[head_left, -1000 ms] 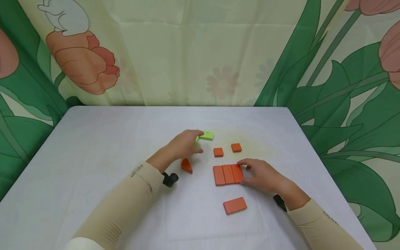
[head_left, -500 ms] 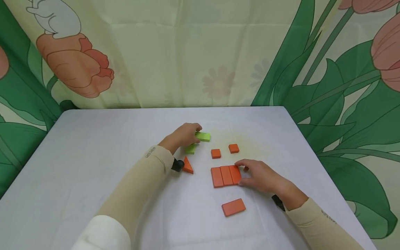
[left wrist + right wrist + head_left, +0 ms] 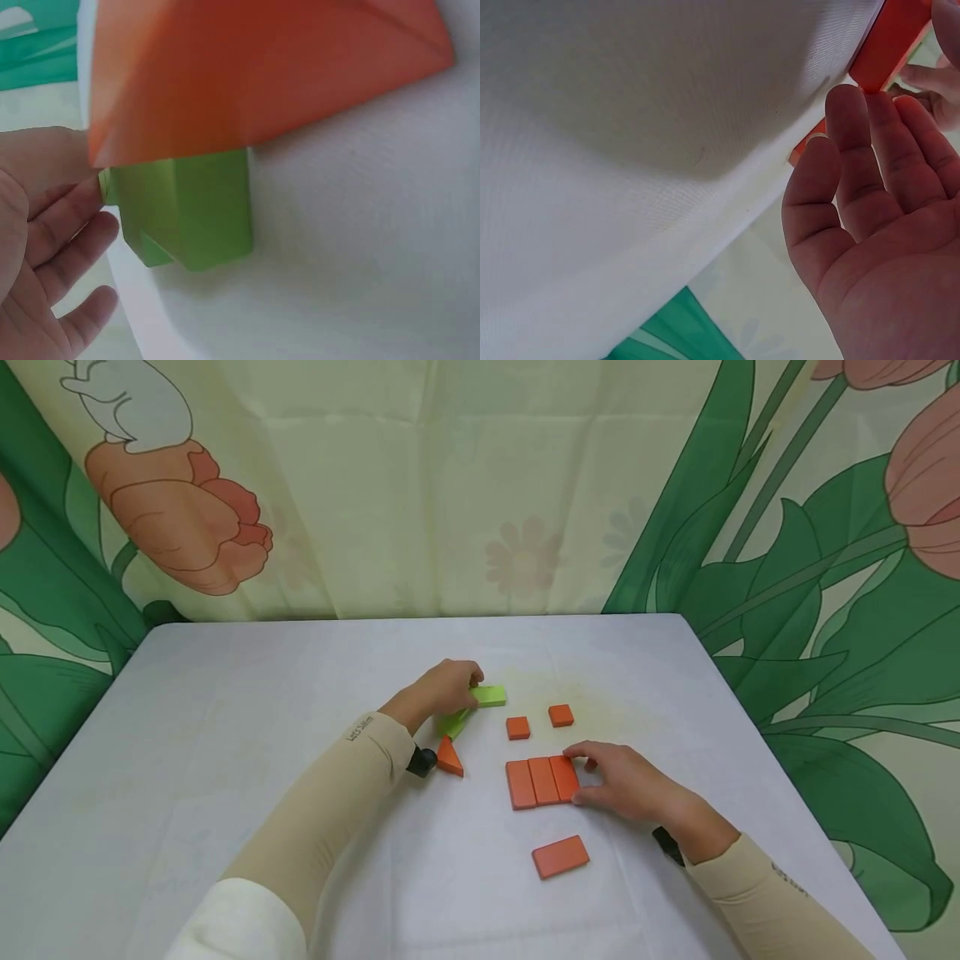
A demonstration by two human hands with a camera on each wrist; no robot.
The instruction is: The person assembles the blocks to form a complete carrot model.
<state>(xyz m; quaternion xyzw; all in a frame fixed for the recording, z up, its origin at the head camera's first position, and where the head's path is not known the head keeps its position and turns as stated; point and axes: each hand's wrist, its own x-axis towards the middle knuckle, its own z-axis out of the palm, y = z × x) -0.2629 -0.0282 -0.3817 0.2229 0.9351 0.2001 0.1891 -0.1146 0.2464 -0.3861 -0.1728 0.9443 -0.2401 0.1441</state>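
Green block (image 3: 491,696) is pinched at 1 end between thumb and finger of left hand (image 3: 444,687), apparently for steering; rightmost of 3 orange blocks (image 3: 543,782) is held between thumb and finger of right hand (image 3: 630,785), apparently so alignment is kept.

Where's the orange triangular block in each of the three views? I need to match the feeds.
Head: orange triangular block, slightly left of and below centre.
Left wrist: orange triangular block, large across the top.
Right wrist: not visible.
Shared landmark: the left hand, above the block in head, at the left edge in left wrist, at top right in right wrist.
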